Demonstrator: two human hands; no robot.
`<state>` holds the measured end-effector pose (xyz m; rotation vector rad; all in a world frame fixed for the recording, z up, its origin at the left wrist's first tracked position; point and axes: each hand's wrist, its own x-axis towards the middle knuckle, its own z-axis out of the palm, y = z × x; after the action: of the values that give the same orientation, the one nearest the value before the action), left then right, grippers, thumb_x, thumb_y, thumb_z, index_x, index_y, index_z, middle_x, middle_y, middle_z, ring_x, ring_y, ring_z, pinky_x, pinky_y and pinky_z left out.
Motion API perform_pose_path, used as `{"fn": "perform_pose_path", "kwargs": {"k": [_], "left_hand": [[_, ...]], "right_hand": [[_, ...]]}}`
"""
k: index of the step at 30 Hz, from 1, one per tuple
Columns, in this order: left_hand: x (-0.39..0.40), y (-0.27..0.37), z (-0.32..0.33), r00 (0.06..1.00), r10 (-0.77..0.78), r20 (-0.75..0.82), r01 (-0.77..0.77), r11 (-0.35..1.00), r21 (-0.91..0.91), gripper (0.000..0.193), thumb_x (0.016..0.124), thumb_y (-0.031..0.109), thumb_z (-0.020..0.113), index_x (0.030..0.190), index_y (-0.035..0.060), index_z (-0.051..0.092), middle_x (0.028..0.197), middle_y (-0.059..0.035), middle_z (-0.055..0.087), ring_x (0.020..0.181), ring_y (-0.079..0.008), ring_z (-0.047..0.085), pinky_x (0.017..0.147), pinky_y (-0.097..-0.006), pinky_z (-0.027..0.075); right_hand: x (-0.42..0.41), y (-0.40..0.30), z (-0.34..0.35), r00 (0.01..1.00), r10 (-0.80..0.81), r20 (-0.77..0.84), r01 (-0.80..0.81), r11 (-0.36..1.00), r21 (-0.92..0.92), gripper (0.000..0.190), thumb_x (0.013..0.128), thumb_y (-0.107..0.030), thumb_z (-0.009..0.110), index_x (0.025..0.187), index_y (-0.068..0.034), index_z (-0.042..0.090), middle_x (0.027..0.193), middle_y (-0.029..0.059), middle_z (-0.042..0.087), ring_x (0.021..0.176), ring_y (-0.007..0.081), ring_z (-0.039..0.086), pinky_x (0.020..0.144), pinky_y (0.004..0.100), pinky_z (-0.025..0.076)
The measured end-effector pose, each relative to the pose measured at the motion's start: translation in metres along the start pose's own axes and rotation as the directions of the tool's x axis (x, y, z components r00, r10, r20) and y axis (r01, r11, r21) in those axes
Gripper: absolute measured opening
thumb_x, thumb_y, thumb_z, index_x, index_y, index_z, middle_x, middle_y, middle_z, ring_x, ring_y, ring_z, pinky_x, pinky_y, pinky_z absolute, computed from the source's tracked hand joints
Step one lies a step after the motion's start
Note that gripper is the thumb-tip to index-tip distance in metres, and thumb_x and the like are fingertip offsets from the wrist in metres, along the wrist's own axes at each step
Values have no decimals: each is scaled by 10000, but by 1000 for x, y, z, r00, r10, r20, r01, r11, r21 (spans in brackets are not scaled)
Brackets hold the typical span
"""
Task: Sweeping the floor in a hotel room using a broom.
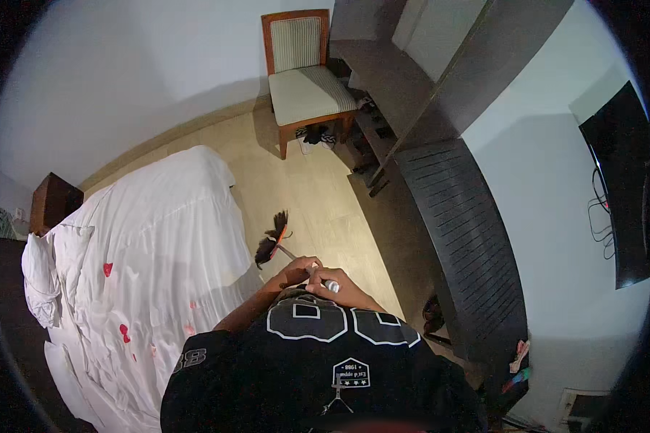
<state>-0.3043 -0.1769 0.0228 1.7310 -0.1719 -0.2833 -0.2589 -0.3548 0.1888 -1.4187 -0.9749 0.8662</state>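
Observation:
Both my hands are wrapped around the handle (287, 252) of a broom in front of my waist. My left hand (299, 269) holds it a little farther forward. My right hand (340, 288) grips close to the pale upper end, which pokes out beside the fingers. The broom head (272, 241), with dark bristles and an orange edge, is at the light-coloured floor (314, 200), left of centre and near the side of the bed. Some of the handle is hidden by my fingers.
A bed with a white sheet (168, 227) and red pieces (108, 269) lies left. Ahead stands a wooden chair (311, 92), with dark items (317, 134) beneath. A dark slatted bench (460, 233) runs along the right, below a wall-mounted television (620, 189). A brown cabinet (57, 203) is beyond the bed.

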Motion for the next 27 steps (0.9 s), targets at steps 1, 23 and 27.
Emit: {"fn": "perform_pose_path", "kwargs": {"k": [1,23,27], "left_hand": [[-1,2,1,1000,-1,1,1,1000,-1,250,803,228,650,943,24,609,835,-118,674,781,-218,647,681,-339,471],[-7,7,-2,996,61,-67,-59,998,24,377,742,301,678,991,35,582,878,-105,643,843,-203,617,718,-330,450],[-12,3,-1,997,24,-72,-26,999,-32,400,739,330,682,998,42,580,901,-115,639,902,-237,615,771,-350,452]], "right_hand": [[-1,1,0,1000,1,-1,-1,1000,1,210,883,-135,653,742,-25,542,746,38,586,723,116,528,667,273,424],[6,15,10,989,-147,-11,146,988,-48,229,832,-40,691,702,-29,503,683,49,555,641,132,496,598,302,402],[9,6,11,993,-116,-17,115,993,-4,230,826,-148,725,711,-36,559,646,60,537,635,163,482,607,313,382]]}}
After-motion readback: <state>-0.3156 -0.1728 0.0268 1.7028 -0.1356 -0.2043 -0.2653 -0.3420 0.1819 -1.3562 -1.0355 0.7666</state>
